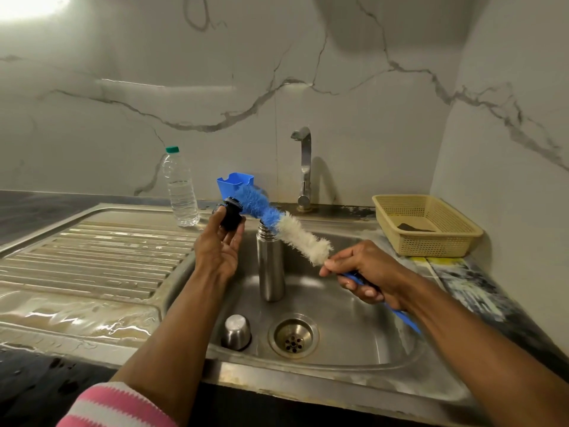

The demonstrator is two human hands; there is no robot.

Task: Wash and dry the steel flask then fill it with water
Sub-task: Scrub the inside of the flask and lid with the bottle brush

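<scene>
The steel flask (271,266) stands upright and uncapped in the sink basin (363,343). My left hand (220,245) holds its black stopper (231,216) up, left of the flask's mouth. My right hand (363,272) grips the blue handle of a bottle brush (286,224). The brush's blue and white bristles slant across above the flask's mouth, and the blue tip touches the stopper. The flask's steel cup lid (236,331) sits upside down in the basin beside the drain (293,335).
The tap (304,167) rises behind the sink, with no water running. A plastic water bottle (180,188) and a blue holder (234,184) stand at the back. A beige basket (426,224) sits on the right. The ribbed draining board (92,257) on the left is wet.
</scene>
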